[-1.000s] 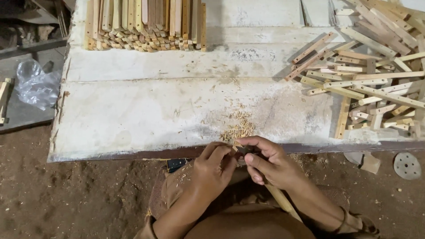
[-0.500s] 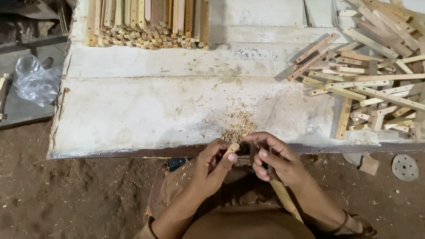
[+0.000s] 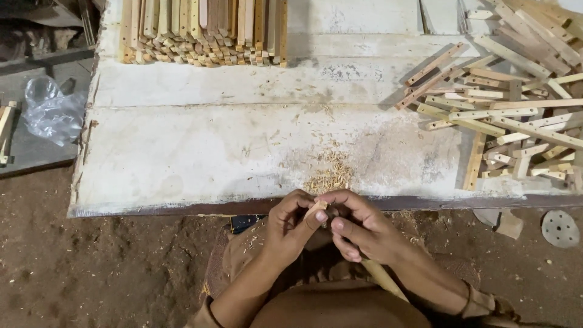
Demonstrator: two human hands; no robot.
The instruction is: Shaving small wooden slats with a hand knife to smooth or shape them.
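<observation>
Gripping stick (image 3: 382, 276) w/ both hands: left (image 3: 290, 226) & right (image 3: 364, 228) fingers closed round its tip, just below bench (image 3: 182, 152) edge, shavings (image 3: 328, 177) nearby.

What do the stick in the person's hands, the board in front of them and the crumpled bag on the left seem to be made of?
The stick, held by the left hand and right hand, looks like pale, unfinished wood; similar strips and shavings lie nearby. The board seems to be wood under worn whitish paint, with a bare dark edge. The bag looks like thin clear plastic, glossy and wrinkled.
</observation>
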